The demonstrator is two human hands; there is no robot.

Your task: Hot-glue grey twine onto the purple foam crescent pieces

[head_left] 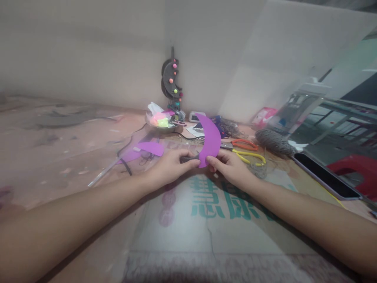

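A purple crescent (212, 137) stands just left of the yellow scissor handle (236, 151), long axis nearly upright, horns pointing left, its lower end pinched between thumb and fingers of the right hand (231, 165), while farther left of that handle the left hand (172, 164) clasps a dark item (188, 158).

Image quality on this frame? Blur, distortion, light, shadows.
Head view: left side of the table smeared, small items there unreadable; purple crescent noticeably crisper. Head view: clear container at right leans and stretches, likely wide-angle distortion. Head view: light dim and hazy, dark shadow along the underside of the left forearm, pale diagonal band on the wall.
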